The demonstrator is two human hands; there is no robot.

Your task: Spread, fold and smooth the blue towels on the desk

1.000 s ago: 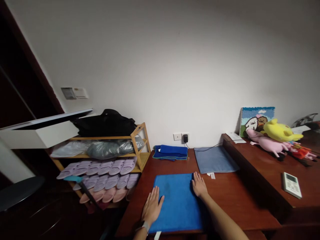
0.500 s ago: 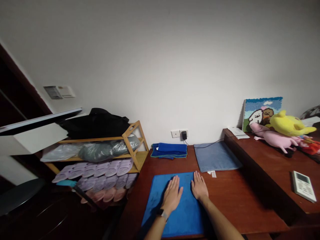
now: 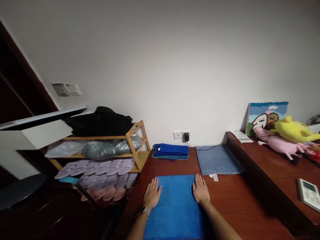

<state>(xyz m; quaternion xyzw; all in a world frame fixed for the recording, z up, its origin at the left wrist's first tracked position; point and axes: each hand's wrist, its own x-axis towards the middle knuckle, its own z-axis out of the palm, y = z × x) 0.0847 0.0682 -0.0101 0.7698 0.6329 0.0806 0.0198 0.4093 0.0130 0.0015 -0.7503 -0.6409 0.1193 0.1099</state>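
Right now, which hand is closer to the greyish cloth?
Right: the right hand is by the greyish cloth; the left hand is farther, at the left edge of the bright blue cloth.

dim room — soft glow mid-wall, dark corners, edges stretched and slightly blurred

The flat square cloth (image 3: 176, 206) is showing plain bright blue over the reddish-brown wooden table (image 3: 232, 200). The folded deep-blue cloth stack (image 3: 171, 151) is displaying a thin yellow-green edging, while the square cloth with white tags (image 3: 217, 160) is looking muted grey-blue. The rectangular tufted picture (image 3: 268, 116) is carrying a white figure and a brown one against blue sky, with a white cloud. The plush toys are showing yellow (image 3: 293, 129) and pink (image 3: 278, 142).
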